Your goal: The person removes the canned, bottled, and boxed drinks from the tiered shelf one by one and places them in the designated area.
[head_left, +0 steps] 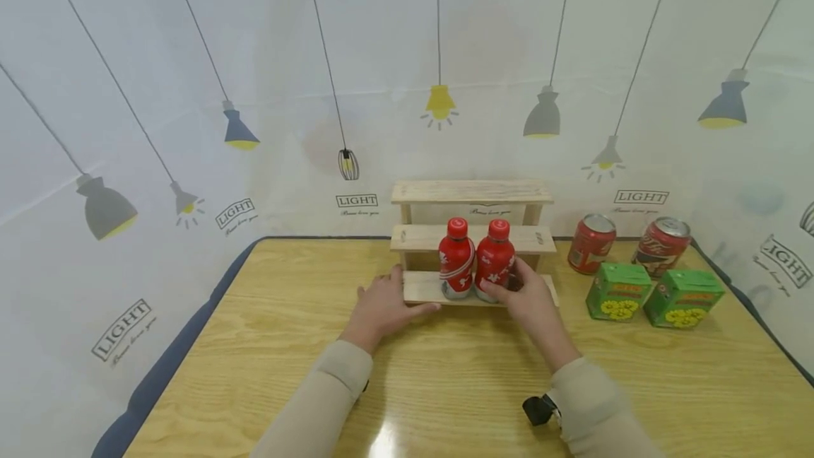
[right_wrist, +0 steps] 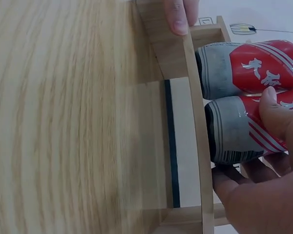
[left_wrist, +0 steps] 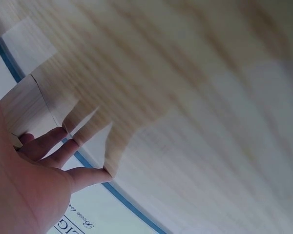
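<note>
A three-step wooden rack (head_left: 473, 191) stands at the back of the table. Two red bottles with red caps are side by side on its lowest step. My right hand (head_left: 533, 304) grips the right-hand bottle (head_left: 496, 260), thumb in front and fingers round its far side; the right wrist view shows the bottle's grey base (right_wrist: 229, 129) at the step's edge. Beside it, the left-hand bottle (head_left: 456, 260) is upright. My left hand (head_left: 381, 309) rests at the rack's left end, its thumb along the front edge. Its fingers (left_wrist: 90, 176) look extended in the left wrist view.
Right of the rack are two red cans, one left (head_left: 592, 242) and one right (head_left: 661, 246). Before them stand two green cartons, one left (head_left: 617, 293) and one right (head_left: 683, 299). A lamp-printed cloth (head_left: 381, 34) hangs behind the wooden table (head_left: 273, 345).
</note>
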The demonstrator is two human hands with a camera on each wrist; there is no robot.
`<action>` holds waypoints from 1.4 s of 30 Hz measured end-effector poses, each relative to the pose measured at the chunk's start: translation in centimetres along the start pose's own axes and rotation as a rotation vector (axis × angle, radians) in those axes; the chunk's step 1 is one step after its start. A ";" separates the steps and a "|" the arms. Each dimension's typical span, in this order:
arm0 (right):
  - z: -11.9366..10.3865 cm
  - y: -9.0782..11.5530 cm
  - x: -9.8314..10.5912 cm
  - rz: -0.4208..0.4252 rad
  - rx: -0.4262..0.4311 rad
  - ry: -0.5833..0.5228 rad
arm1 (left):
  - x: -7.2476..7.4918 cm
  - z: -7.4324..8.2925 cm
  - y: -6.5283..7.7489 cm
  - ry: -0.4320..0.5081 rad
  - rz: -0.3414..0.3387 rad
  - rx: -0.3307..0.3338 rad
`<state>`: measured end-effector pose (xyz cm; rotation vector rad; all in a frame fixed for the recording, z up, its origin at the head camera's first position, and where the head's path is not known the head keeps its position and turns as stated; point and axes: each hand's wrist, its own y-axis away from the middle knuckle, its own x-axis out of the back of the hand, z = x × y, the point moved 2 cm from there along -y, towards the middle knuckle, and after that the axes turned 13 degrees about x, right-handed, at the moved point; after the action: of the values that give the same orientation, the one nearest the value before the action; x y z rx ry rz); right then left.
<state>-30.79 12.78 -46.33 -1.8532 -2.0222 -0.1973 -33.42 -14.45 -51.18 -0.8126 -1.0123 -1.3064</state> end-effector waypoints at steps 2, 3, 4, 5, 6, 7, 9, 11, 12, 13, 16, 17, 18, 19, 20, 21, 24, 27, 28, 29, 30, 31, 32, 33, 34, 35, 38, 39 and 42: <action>0.0 0.4 0.0 0.027 0.003 0.012 | 0.0 0.2 0.0 0.002 -0.001 -0.003; 0.1 0.6 0.0 0.042 0.007 0.019 | -0.1 0.3 -0.1 0.002 -0.003 -0.005; 0.1 0.8 0.0 0.056 0.012 0.022 | -0.1 0.4 -0.1 0.002 -0.004 -0.007; 0.2 1.0 -0.1 0.069 0.019 0.017 | -0.1 0.5 -0.1 0.005 -0.002 -0.011; 0.3 1.3 -0.1 0.081 0.026 0.013 | -0.2 0.5 -0.2 0.004 0.002 -0.013; 0.3 1.6 -0.1 0.089 0.030 0.006 | -0.2 0.5 -0.2 0.001 0.005 -0.014; 0.4 2.4 -0.1 0.102 0.043 -0.004 | -0.3 0.4 -0.3 -0.003 0.009 -0.010; 0.4 3.6 0.0 0.113 0.040 -0.011 | -0.4 0.2 -0.4 -0.008 0.010 -0.007; 0.3 4.2 0.2 0.119 0.038 -0.011 | -0.4 0.2 -0.4 -0.008 0.008 -0.006; 0.2 4.8 0.4 0.121 0.030 -0.011 | -0.3 0.0 -0.3 -0.005 0.006 -0.004; -0.2 6.5 1.4 0.143 0.007 -0.016 | 0.0 -0.3 -0.3 0.008 0.007 -0.008; -0.3 7.1 1.8 0.147 -0.004 -0.015 | 0.1 -0.3 -0.3 0.012 0.011 -0.011; -0.3 7.7 2.3 0.156 -0.014 -0.018 | 0.2 -0.3 -0.3 0.015 0.013 -0.012; -0.2 8.3 2.8 0.162 -0.032 -0.017 | 0.3 -0.3 -0.3 0.015 0.016 -0.012; -0.1 8.9 3.2 0.168 -0.048 -0.014 | 0.3 -0.3 -0.3 0.014 0.017 -0.013; 0.2 9.5 3.7 0.174 -0.065 -0.013 | 0.3 -0.3 -0.3 0.011 0.016 -0.012; 1.5 11.3 5.0 0.183 -0.149 -0.030 | 0.0 -0.2 -0.3 -0.006 0.008 -0.015; 3.1 12.4 6.5 0.203 -0.222 -0.034 | -0.4 -0.2 -0.3 -0.014 0.001 -0.012; 3.6 12.6 7.0 0.209 -0.245 -0.035 | -0.5 -0.2 -0.3 -0.016 -0.001 -0.010; 4.1 12.7 7.5 0.218 -0.261 -0.018 | -0.6 -0.3 -0.3 -0.013 -0.004 -0.007; 4.6 12.9 8.0 0.232 -0.277 -0.009 | -0.7 -0.3 -0.3 -0.013 -0.006 -0.004; 5.0 13.0 8.5 0.245 -0.292 0.002 | -0.8 -0.3 -0.3 -0.014 -0.008 -0.001; 5.4 13.2 9.1 0.260 -0.301 0.020 | -0.8 -0.3 -0.2 -0.015 -0.008 0.000; 5.7 13.3 9.6 0.278 -0.310 0.028 | -0.9 -0.3 -0.2 -0.014 -0.008 0.001; 6.1 13.5 10.2 0.297 -0.321 0.029 | -0.9 -0.2 -0.2 -0.013 -0.006 0.000; 6.4 13.6 10.8 0.322 -0.331 0.036 | -0.9 -0.2 -0.2 -0.012 -0.004 -0.001; 7.5 13.8 12.5 0.398 -0.364 0.052 | -0.7 0.0 -0.3 -0.012 0.002 -0.005; 7.9 13.9 13.1 0.426 -0.383 0.043 | -0.6 0.0 -0.2 -0.010 0.002 -0.005; 9.3 14.0 14.9 0.505 -0.422 -0.011 | -0.3 0.1 -0.2 -0.011 0.003 -0.008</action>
<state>-19.53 31.51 -51.42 -2.5579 -1.5281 -0.4967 -33.65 -14.23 -51.42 -0.8276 -1.0148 -1.3049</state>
